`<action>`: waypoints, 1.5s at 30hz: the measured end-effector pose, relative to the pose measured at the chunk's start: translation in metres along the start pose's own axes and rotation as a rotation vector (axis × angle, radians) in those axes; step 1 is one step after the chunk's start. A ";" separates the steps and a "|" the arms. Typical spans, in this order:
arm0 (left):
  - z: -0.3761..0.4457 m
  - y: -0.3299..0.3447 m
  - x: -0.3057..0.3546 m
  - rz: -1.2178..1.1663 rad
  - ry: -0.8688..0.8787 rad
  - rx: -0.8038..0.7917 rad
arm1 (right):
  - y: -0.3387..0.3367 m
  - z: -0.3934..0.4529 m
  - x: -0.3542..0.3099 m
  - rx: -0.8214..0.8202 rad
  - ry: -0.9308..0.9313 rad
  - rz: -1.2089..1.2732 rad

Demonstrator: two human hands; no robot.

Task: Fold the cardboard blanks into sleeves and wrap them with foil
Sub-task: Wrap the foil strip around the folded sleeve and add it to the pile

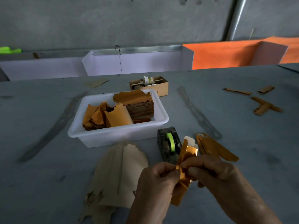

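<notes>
Presently, a cardboard sleeve (186,160) partly wrapped in gold foil (183,186) is held upright above the table (40,183), pinched between the left hand (155,183) and the right hand (215,173), fingers of both curled on it. Just beyond the hands stands a tape dispenser (169,144); wrapped sleeves (216,147) lie right of it. Plain blanks (119,172) lie left of the hands, a white tub (113,136) beyond.

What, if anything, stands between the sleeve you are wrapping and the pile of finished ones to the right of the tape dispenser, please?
Nothing visible does. Both the left hand and the right hand pinch the foil-wrapped sleeve above the table; the finished pile lies just beyond, with the tape dispenser off to the left.
</notes>
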State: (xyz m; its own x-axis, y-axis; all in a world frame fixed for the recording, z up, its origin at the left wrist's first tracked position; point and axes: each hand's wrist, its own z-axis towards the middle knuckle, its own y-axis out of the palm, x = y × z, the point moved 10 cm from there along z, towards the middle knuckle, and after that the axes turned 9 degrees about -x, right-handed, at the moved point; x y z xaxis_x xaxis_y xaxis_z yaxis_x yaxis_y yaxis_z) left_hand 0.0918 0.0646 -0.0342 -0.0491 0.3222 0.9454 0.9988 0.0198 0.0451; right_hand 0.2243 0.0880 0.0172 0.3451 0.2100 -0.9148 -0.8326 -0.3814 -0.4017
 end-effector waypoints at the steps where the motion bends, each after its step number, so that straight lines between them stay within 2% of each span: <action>1: -0.001 0.001 0.001 -0.001 0.002 -0.008 | 0.000 0.000 -0.001 0.002 -0.006 -0.005; 18: -0.009 0.007 0.003 0.033 0.000 -0.103 | 0.002 0.000 0.007 0.072 0.122 -0.068; 25: -0.012 0.001 0.001 0.077 0.028 -0.021 | 0.004 -0.002 0.003 0.075 0.111 -0.115; 30: -0.017 0.000 0.009 0.190 0.157 0.126 | 0.001 -0.006 -0.005 0.118 0.132 -0.302; 33: -0.029 0.001 0.030 0.493 0.441 0.345 | 0.002 -0.005 -0.014 0.150 0.153 -0.478; 35: -0.041 0.004 0.045 0.610 0.618 0.470 | 0.000 -0.004 -0.016 0.172 0.174 -0.482; 37: -0.049 -0.002 0.051 0.609 0.698 0.552 | -0.003 -0.004 -0.017 0.196 0.210 -0.524; 39: -0.050 -0.013 0.050 0.533 0.676 0.586 | -0.008 -0.007 -0.018 0.241 0.204 -0.549; 42: -0.035 -0.021 0.028 0.305 0.462 0.479 | -0.008 -0.011 -0.003 0.242 0.174 -0.245; 45: -0.036 -0.016 0.024 0.287 0.365 0.425 | 0.012 -0.008 0.029 0.126 0.239 0.207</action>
State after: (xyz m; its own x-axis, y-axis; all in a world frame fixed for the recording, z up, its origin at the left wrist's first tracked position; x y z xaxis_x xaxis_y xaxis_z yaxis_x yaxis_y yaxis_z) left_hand 0.0747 0.0384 -0.0005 0.3004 0.0281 0.9534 0.8795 0.3786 -0.2883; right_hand 0.2276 0.0819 -0.0147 0.2428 -0.0826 -0.9666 -0.9375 -0.2761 -0.2118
